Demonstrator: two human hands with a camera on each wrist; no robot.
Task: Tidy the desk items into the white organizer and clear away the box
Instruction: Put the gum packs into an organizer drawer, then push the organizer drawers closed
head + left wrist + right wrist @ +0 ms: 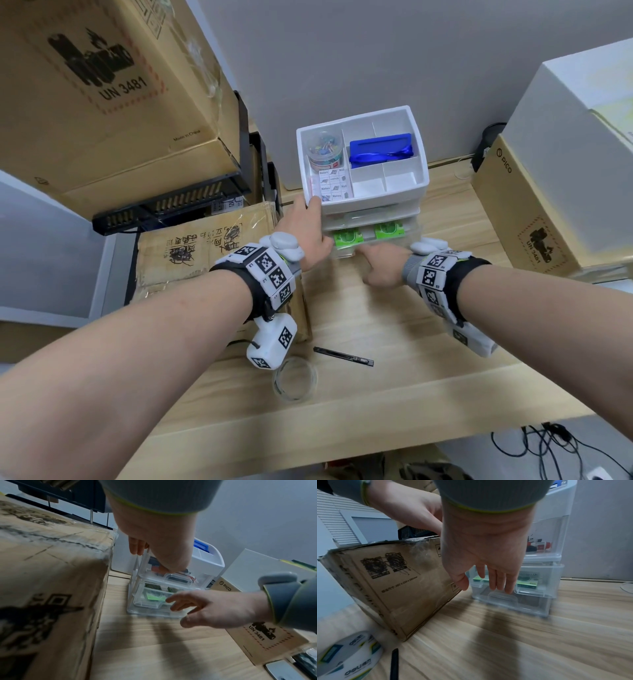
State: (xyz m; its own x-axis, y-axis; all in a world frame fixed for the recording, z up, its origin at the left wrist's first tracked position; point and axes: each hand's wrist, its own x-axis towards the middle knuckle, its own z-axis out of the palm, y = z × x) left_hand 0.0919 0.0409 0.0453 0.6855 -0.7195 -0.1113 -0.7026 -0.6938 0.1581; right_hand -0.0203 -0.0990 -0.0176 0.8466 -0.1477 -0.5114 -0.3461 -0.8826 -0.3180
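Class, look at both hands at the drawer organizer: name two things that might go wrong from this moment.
1. The right hand reaches with straight fingers toward the middle drawer, which sticks out; a hard push might shift the white organizer, steadied only by the left hand.
2. The tape roll and black pen lie under the forearms and could be swept off the desk.

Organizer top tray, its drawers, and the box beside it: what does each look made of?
Top tray: opaque white plastic, smooth moulded walls and dividers. Drawers: clear plastic, likely; contents show through and the handles are moulded. Box: brown corrugated cardboard, matte, scuffed, with printed marks and frayed edges.
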